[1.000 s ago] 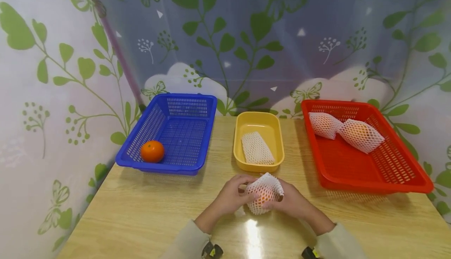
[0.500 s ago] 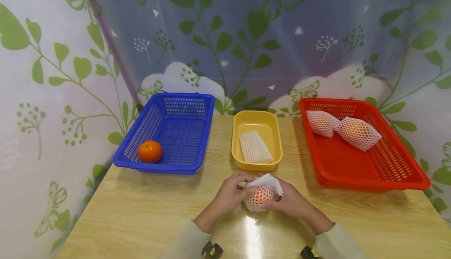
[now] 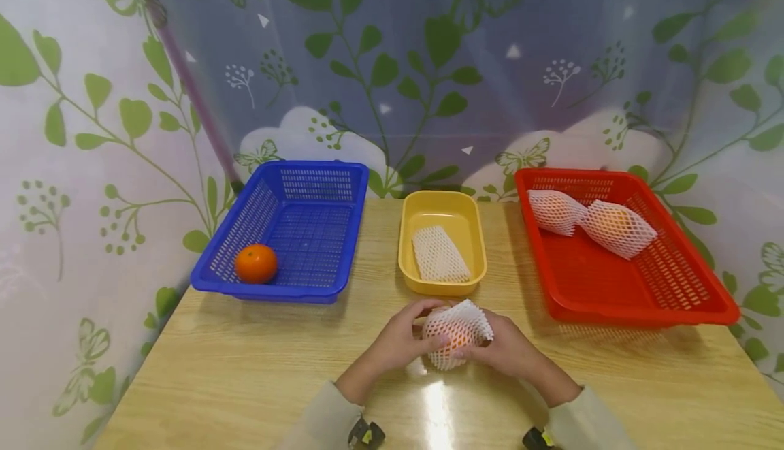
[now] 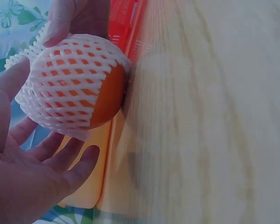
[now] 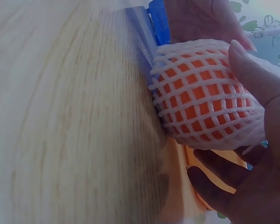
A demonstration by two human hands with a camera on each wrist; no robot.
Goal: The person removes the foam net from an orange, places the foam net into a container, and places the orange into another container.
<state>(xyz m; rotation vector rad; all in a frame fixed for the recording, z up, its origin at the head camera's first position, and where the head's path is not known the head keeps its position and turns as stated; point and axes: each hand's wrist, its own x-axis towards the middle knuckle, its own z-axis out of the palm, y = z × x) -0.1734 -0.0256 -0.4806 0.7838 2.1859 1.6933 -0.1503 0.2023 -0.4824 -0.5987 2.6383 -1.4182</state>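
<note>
Between my two hands an orange point(image 4: 111, 100) sits low over the table in a white foam net point(image 3: 468, 315). My left hand point(image 3: 401, 340) curves round its left side, thumb at the net and fingers spread behind and below. On the other side my right hand point(image 3: 507, 351) holds the net and fruit, its thumb point(image 5: 245, 60) lying over the mesh. In the left wrist view, bare peel shows past the net's edge at the fruit's base. The net's loose end rises beside my right hand.
A blue basket point(image 3: 315, 249) at left holds one bare orange point(image 3: 256, 263). The yellow tray point(image 3: 461, 213) just beyond my hands contains flat foam nets point(image 3: 439, 256). At right, a red basket point(image 3: 603, 293) holds two netted fruits point(image 3: 617, 227). A patterned curtain hangs behind.
Both hands stay round the orange, with small shifts of the left thumb and fingers on the net. The baskets and tray slide slightly left in view as the head camera turns.
</note>
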